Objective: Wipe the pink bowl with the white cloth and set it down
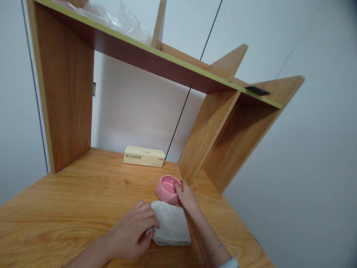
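A small pink faceted bowl stands on the wooden desk. My right hand grips its near right rim, thumb inside the bowl. Just in front of the bowl lies a folded grey-white cloth. My left hand rests on the cloth's left edge, fingers curled and pinching it. A bracelet shows on my right wrist.
A long cream box with printed text lies at the back of the desk by the wall. Wooden shelf uprights rise at left and right, with a shelf board overhead holding clear plastic and a dark flat object. The desk's right edge drops off near my forearm.
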`<state>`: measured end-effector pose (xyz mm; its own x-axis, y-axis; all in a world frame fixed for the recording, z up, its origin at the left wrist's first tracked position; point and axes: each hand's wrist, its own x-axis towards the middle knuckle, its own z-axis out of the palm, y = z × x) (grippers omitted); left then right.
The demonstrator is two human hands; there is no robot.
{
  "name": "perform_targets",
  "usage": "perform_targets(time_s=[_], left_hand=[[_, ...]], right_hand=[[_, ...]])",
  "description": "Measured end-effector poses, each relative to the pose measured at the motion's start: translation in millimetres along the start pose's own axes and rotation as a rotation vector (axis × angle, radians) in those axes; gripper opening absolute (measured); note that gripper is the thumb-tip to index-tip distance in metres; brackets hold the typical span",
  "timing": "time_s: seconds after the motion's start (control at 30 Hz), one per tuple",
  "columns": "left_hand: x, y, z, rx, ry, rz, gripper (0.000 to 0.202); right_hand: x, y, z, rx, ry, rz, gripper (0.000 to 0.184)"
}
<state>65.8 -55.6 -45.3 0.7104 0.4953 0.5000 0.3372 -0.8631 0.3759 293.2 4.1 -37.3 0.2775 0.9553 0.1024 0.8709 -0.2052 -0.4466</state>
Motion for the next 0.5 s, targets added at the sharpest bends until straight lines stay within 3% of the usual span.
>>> perform_targets(time_s=[0.17,0.3,0.4,0.5], left_hand=[[1.1,0.2,-1.2,-0.035,-0.007,-0.067,0.041],[3.4,2.2,-2.6,-0.053,-0.114,-0.15,0.038],[4.6,1.2,-1.6,-0.073,-0.108,-0.192,0.033],[5.0,-7.9,1.6,-0.054,0.015,-0.273,0.029]], right_hand=[[-14.3,-13.1,-17.0,-0.128,0.099,0.019,0.056],[-21.7,-28.7,-22.4,-0.096,0.147,-0.06,0.047],[-28.8,-44.0,-13.7,0.04,0.182,-0.221,0.039],[-41.4,-63.7,5.4,0.222,0.191,-0.467,0.035]])
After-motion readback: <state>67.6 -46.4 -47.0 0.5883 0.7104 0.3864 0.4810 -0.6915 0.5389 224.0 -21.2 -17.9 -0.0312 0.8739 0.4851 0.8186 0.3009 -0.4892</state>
